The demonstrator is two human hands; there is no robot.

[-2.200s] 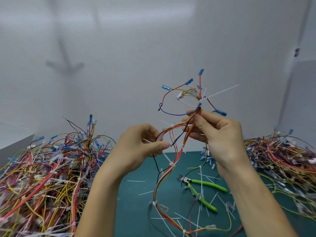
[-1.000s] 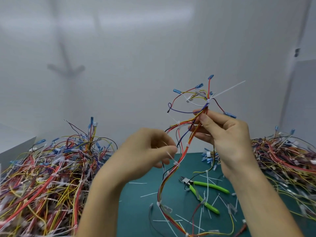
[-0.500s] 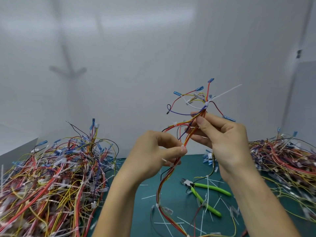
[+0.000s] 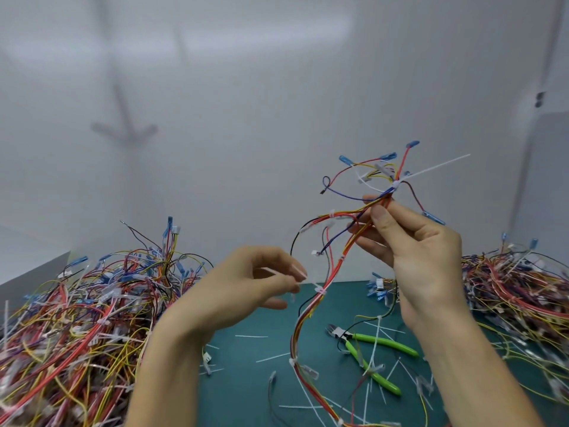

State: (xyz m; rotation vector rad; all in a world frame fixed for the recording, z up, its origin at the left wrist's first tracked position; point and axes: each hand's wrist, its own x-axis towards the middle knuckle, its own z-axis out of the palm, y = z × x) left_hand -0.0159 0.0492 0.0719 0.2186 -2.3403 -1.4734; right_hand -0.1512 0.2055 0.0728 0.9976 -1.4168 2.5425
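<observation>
A wire harness [image 4: 334, 272] is held up in the air above the green desk [image 4: 246, 380], with its lower length trailing down onto the desk surface. Its upper part is gripped by the right hand [image 4: 425, 260], thumb and fingers curled round the bundle just below a white tie whose long tail [image 4: 437, 164] sticks out to the right. Blue-tipped wire ends fan out above that grip. Lower on the bundle, the thin tail of a cable tie [image 4: 320, 291] is pinched between thumb and forefinger of the left hand [image 4: 246, 285]. Green-handled cutters [image 4: 378, 340] lie on the desk near the harness, among cut tie ends [image 4: 251, 336]. Heaps of coloured wires are piled at the left [image 4: 77, 318] and at the right [image 4: 523, 291].
</observation>
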